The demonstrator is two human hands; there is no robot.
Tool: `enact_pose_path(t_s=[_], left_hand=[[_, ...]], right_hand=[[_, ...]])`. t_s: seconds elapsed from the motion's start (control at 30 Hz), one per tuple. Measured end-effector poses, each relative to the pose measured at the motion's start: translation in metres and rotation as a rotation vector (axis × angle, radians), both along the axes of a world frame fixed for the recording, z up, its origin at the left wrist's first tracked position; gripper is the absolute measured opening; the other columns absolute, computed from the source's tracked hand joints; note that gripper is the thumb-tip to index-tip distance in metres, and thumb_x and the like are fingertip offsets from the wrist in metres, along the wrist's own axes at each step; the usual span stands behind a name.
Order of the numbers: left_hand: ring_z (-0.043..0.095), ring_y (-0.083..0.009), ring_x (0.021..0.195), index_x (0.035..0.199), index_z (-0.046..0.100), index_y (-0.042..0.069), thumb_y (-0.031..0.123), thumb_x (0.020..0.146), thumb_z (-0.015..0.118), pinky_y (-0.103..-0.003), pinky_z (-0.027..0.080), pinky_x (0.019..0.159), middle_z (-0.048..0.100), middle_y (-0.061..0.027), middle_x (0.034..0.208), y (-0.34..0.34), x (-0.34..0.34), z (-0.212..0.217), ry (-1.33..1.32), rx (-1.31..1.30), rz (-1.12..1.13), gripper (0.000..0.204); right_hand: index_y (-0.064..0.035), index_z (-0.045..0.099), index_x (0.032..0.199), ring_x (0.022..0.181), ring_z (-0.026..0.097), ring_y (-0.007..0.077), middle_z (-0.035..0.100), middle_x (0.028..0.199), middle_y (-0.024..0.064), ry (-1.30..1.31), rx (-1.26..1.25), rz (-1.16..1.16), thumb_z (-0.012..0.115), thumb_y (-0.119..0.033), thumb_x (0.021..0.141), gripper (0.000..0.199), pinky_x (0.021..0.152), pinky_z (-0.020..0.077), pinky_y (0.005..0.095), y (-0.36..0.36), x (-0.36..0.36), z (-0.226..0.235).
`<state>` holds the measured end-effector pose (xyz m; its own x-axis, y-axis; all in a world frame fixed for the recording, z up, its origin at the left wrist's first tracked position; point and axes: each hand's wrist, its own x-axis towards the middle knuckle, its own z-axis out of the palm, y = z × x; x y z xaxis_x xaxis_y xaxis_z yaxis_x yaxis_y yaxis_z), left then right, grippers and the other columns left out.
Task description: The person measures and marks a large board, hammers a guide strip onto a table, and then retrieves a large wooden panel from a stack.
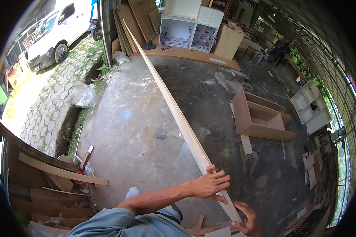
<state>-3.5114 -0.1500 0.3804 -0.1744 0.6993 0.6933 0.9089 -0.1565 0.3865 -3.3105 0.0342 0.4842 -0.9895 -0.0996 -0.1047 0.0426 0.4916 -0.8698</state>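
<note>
Several long, thin pale wooden boards (pixel 182 122), stacked together, run from my hands far forward toward the panels at the back. My left hand (pixel 210 185) is closed around them a little way up from the near end, its fingers wrapped over the top edge. At the near end, my right hand (pixel 247 220) curls around the boards from the right, with fingers and thumb against their edges. How many boards lie in the stack cannot be made out.
An unfinished wooden shelf unit (pixel 261 118) lies on the concrete floor at right, with a white cabinet (pixel 312 106) beyond it. Tall panels (pixel 138 23) lean at the back beside a white cabinet (pixel 178 33). Scrap boards (pixel 63 170) lie at left. A person (pixel 281 51) is far off.
</note>
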Motion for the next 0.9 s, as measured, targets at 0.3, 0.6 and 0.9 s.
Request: enact_pose_path(t_s=[0.3,0.6,0.9], left_hand=[[0.043,-0.0252,0.114,0.105,0.056,0.001,0.026,0.08,0.072,-0.046,0.029,0.091,0.048,-0.0117,0.111,0.114,-0.039,0.014,0.132,-0.015,-0.123,0.039],[0.036,-0.0339,0.138,0.137,0.045,-0.001,0.014,0.068,0.079,-0.054,0.025,0.119,0.047,-0.0192,0.134,0.212,-0.111,0.029,0.307,0.039,-0.49,0.078],[0.009,-0.0428,0.151,0.149,0.045,0.016,0.09,0.062,0.065,-0.06,-0.006,0.116,0.017,-0.0246,0.162,0.07,-0.456,0.012,0.139,0.206,0.446,0.116]], right_hand=[[0.003,0.06,0.112,0.08,0.06,0.0474,0.062,0.09,0.0238,0.201,0.906,-0.356,0.066,-0.02,0.093,0.03,0.075,0.0469,0.0523,0.016,-0.061,0.014],[0.0029,0.062,0.095,0.083,0.06,0.0465,0.064,0.085,0.0227,0.195,0.987,-0.866,0.061,-0.006,0.092,0.009,0.069,0.0434,0.0495,0.113,-0.094,-0.012],[0.0063,0.058,0.093,0.086,0.063,0.0461,0.065,0.086,0.0266,0.128,1.091,-0.921,0.058,-0.005,0.095,0.011,0.077,0.0462,0.0492,0.151,-0.101,-0.012]])
